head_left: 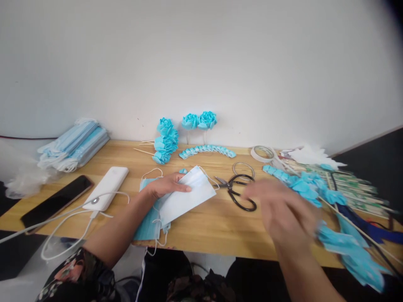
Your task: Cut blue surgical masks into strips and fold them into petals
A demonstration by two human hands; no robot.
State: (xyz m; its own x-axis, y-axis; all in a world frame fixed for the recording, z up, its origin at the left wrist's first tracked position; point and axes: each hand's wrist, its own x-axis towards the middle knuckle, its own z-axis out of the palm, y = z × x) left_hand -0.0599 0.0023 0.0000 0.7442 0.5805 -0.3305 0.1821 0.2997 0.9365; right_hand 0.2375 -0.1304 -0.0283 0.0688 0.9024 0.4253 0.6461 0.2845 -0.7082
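My left hand (pixel 168 185) grips a pale face mask (pixel 185 201) by its upper left part, thumb on top. Under and beside it lie blue face masks (pixel 147 224) with white ear loops, at the table's front edge. My right hand (pixel 283 205) is smeared by motion, so its fingers cannot be made out. It hovers just right of black-handled scissors (pixel 247 205), whose blades point left toward the held mask. A thin metal-coloured ring (pixel 244 168) lies behind the scissors.
Blue fabric flowers (pixel 165 144) on sticks and a curved pleated strip (pixel 206 149) lie along the wall. Left are stacked masks (pixel 75 144), a phone (pixel 58 201) and a corded power bank (pixel 108 186). Right are tape (pixel 262 154), blue pieces (pixel 344 247) and green-white packets (pixel 359 188).
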